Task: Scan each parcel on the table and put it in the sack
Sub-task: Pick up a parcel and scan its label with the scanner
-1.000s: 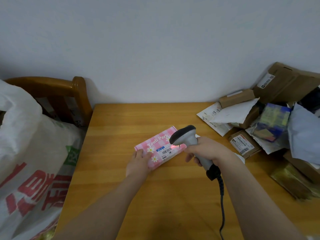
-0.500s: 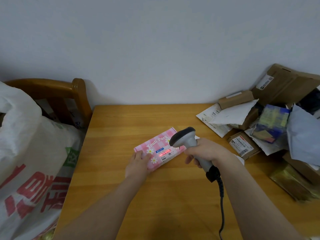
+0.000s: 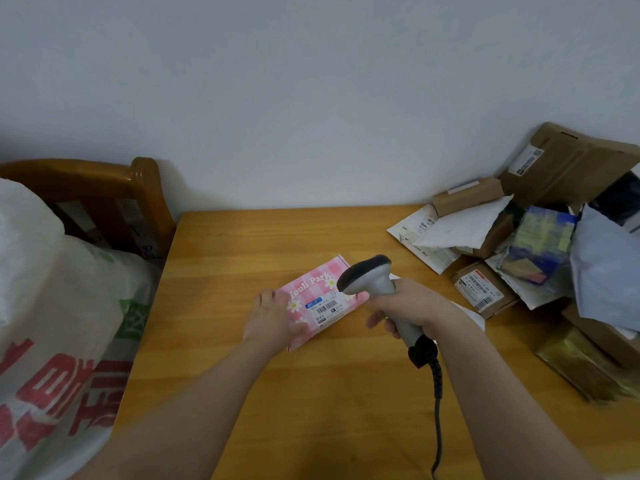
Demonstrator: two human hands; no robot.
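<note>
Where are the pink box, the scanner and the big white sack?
pink box [image 3: 311, 285]: head view, on its checked top by the lettering.
scanner [image 3: 372, 278]: head view, on its grey head.
sack [image 3: 59, 306]: head view, on its white side above the red print.

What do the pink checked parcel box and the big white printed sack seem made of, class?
Pink checked parcel box: likely matt printed cardboard, given its crisp straight edges. Big white printed sack: probably woven plastic, slightly glossy, slumping in soft folds.
</note>
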